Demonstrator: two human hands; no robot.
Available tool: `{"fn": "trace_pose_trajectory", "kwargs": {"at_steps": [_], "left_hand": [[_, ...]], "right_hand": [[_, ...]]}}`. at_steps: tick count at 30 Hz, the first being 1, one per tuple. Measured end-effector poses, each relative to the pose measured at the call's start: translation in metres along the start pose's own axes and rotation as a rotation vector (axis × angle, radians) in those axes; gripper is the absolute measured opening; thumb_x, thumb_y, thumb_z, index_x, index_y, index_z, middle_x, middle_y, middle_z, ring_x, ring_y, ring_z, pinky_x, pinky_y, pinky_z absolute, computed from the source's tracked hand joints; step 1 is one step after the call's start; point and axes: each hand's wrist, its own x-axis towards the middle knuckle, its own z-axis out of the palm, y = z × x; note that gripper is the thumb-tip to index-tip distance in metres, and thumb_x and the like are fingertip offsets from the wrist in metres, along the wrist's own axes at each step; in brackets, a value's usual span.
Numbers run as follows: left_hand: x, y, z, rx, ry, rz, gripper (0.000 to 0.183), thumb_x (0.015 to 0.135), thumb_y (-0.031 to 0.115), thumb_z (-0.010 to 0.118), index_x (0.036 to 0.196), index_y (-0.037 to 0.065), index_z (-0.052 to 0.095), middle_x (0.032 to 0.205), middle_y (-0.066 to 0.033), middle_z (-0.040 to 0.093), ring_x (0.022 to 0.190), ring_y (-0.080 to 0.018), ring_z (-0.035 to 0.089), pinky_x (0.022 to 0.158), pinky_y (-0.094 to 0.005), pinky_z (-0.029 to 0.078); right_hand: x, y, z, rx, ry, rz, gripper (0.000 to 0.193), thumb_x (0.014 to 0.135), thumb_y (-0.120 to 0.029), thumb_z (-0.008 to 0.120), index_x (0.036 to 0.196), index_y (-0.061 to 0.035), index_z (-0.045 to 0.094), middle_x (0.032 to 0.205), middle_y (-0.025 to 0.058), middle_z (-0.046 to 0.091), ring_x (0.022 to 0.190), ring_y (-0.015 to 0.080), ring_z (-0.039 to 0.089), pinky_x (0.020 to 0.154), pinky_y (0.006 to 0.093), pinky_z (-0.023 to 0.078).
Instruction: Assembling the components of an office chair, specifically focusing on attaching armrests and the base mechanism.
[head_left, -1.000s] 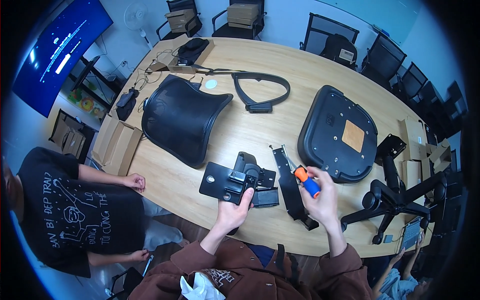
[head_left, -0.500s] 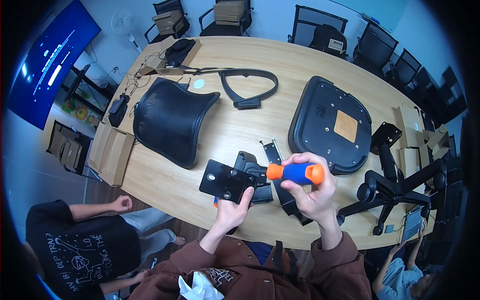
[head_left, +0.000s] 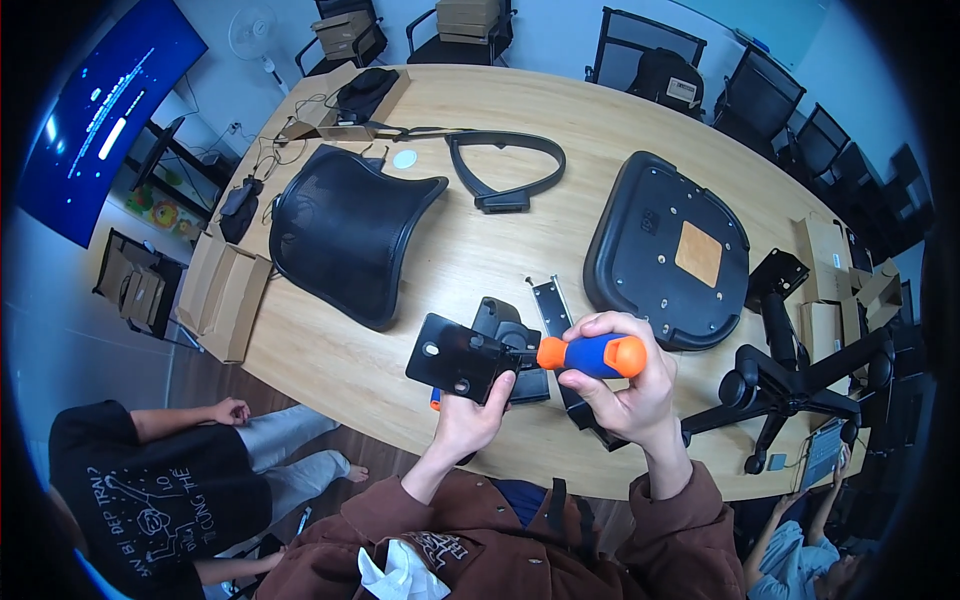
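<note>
My left hand [head_left: 468,425] grips a black metal bracket [head_left: 445,352] with slotted holes, its thumb pressed on the lower right corner. In my right hand [head_left: 640,385] is a screwdriver [head_left: 590,356] with a blue and orange handle, fingers wrapped round it. Its shaft points left to the bracket's right edge; whether the tip sits in a screw is hidden. Just behind the bracket is a black rounded part [head_left: 500,320]. A black perforated metal bar [head_left: 550,300] lies beyond the screwdriver. Something small and orange shows beside my left hand.
On the table [head_left: 480,260] lie a black mesh backrest [head_left: 345,240], a looped black frame [head_left: 510,180], an upturned seat [head_left: 665,250] and a wheeled chair base [head_left: 790,385]. An open cardboard box [head_left: 228,300] stands left. One person [head_left: 160,490] is at left, another [head_left: 800,560] at lower right.
The view has shifted slightly. The screwdriver's handle has turned a little in my right hand, its shaft still at the bracket's edge. My left hand keeps its hold.
</note>
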Motion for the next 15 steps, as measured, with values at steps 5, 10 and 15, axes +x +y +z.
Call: {"fn": "trace_pose_trajectory", "kwargs": {"at_steps": [5, 10, 15], "left_hand": [[-0.0026, -0.0003, -0.0043, -0.001, 0.0, -0.025, 0.012, 0.099, 0.008, 0.059, 0.106, -0.001, 0.062, 0.081, -0.0018, 0.063, 0.063, -0.0073, 0.059, 0.055, -0.0234, 0.05], [-0.0048, 0.0024, -0.0052, -0.023, 0.0, -0.024, 0.012, 0.098, 0.008, 0.06, 0.107, -0.001, 0.061, 0.08, -0.0016, 0.062, 0.063, -0.0075, 0.059, 0.055, -0.0236, 0.05], [-0.0057, -0.0018, -0.006, -0.012, 0.0, -0.017, 0.013, 0.098, 0.008, 0.06, 0.107, -0.001, 0.061, 0.082, -0.0023, 0.062, 0.063, -0.0079, 0.06, 0.055, -0.0238, 0.051]], "right_hand": [[0.0035, -0.004, 0.0026, -0.03, -0.027, -0.022, 0.052, 0.074, -0.016, 0.088, 0.114, -0.0003, 0.059, 0.101, 0.0143, 0.069, 0.092, 0.0254, 0.071, 0.081, 0.0327, 0.056], [0.0041, -0.0077, 0.0038, -0.04, -0.034, -0.028, 0.051, 0.074, -0.015, 0.088, 0.113, -0.0008, 0.059, 0.1, 0.0149, 0.069, 0.091, 0.0261, 0.071, 0.08, 0.0325, 0.056], [0.0037, -0.0091, 0.0041, -0.022, -0.031, -0.022, 0.051, 0.074, -0.014, 0.088, 0.113, -0.0007, 0.058, 0.1, 0.0151, 0.069, 0.09, 0.0262, 0.071, 0.08, 0.0325, 0.056]]}}
